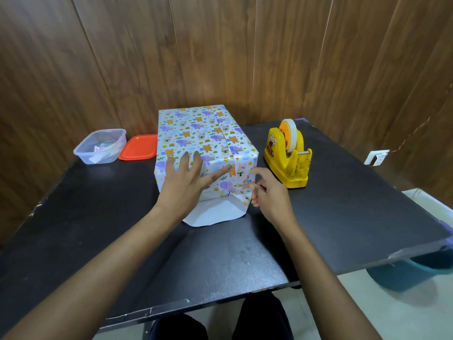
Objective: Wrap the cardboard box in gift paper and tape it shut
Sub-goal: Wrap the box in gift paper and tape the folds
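1. Tape dispenser (286, 155) is sitting just R of box (206, 136); tub (100, 146) & orange lid (138, 147) lying L.
2. Box (wrapped, front flap (215, 214) open) is standing near back edge of table (343, 204).
3. L hand (182, 179) is pressing flat on box; R hand (268, 193) is curling loosely at its corner, grip unclear.

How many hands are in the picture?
2. The left hand lies flat on top of the wrapped box, near its front edge. The right hand is at the box's front right corner, beside the loose paper flap. None seem hidden.
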`<state>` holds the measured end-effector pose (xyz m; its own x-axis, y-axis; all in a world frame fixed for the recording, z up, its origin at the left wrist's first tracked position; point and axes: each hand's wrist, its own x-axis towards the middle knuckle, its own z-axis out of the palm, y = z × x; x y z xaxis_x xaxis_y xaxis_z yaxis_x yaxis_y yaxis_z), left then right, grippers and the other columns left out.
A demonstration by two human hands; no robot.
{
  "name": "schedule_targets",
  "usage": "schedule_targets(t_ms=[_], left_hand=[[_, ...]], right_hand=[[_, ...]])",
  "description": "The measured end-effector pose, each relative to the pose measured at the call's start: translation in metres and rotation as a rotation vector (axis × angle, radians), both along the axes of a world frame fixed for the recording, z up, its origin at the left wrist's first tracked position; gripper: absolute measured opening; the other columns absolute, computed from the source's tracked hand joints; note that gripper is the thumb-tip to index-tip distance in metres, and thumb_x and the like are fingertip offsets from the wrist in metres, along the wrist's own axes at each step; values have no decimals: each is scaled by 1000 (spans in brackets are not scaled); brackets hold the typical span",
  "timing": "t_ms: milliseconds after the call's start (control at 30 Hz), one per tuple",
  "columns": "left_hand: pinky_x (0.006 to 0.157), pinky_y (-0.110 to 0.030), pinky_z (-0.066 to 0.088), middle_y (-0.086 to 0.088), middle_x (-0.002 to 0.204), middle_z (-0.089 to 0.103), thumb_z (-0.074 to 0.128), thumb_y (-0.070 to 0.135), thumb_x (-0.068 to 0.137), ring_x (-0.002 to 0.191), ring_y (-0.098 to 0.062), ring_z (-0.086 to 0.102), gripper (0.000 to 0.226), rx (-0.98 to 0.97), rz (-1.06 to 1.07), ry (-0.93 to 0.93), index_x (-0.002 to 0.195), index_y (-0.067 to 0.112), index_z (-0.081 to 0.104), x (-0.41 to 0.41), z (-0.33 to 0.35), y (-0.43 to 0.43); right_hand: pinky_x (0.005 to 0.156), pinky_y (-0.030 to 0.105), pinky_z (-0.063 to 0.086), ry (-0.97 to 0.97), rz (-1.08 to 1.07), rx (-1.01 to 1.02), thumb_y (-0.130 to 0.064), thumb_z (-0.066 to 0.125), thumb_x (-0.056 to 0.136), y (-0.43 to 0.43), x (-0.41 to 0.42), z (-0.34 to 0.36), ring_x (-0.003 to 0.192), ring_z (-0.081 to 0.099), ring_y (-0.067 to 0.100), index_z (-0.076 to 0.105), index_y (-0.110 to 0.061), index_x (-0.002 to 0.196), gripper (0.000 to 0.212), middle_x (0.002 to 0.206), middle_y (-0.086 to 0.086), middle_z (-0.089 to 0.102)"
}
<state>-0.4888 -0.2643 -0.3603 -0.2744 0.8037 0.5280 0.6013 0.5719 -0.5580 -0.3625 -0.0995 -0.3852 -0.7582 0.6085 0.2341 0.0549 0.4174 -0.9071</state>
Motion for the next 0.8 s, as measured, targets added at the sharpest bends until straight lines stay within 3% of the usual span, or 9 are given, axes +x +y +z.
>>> schedule_targets(t_ms=[133, 267, 367, 567, 700, 800], left_hand=[[78, -52, 46, -24, 123, 53, 68, 35, 80, 105, -42, 55, 80, 2, -1, 4, 142, 43, 18, -2, -1, 0], [80, -52, 45, -24, 125, 49, 69, 34, 79, 107, -41, 53, 84, -11, 14, 11, 143, 44, 16, -3, -3, -1], [79, -52, 45, -24, 124, 52, 68, 34, 80, 106, -41, 54, 82, 2, -3, 14, 143, 44, 17, -2, -3, 0], [79, -51, 45, -24, 122, 53, 63, 37, 83, 105, -41, 56, 75, 10, -16, 37, 143, 44, 18, -4, -3, 0], [80, -52, 45, -25, 123, 53, 62, 36, 84, 106, -42, 55, 76, 5, -20, 37, 144, 42, 16, -6, -3, -1], [80, -53, 45, -26, 123, 52, 62, 36, 84, 106, -42, 55, 76, 2, -26, 34, 144, 42, 16, -8, -4, 0]], right_hand=[[71, 50, 53, -28, -45, 93, -9, 52, 89, 2, -6, -5, 71, 58, 27, 44, -18, 91, 12, 76, 4, 62], [72, 51, 54, -41, -66, 56, -13, 56, 88, 2, -13, -6, 78, 63, 27, 46, -15, 88, 11, 77, -1, 66], [71, 50, 53, -23, -91, 34, -11, 58, 88, 1, -19, -4, 71, 62, 22, 46, -12, 88, 12, 76, 3, 67], [68, 45, 54, 0, -177, -22, -20, 68, 83, 0, -31, -2, 73, 64, 28, 40, -26, 71, 31, 74, 6, 67], [57, 36, 53, -13, -249, -82, -24, 72, 81, 3, -37, -2, 61, 63, 24, 39, -20, 76, 34, 75, 9, 66], [59, 42, 57, -63, -266, -87, -37, 76, 75, 8, -35, -2, 64, 66, 28, 40, -13, 87, 45, 77, 8, 61]])
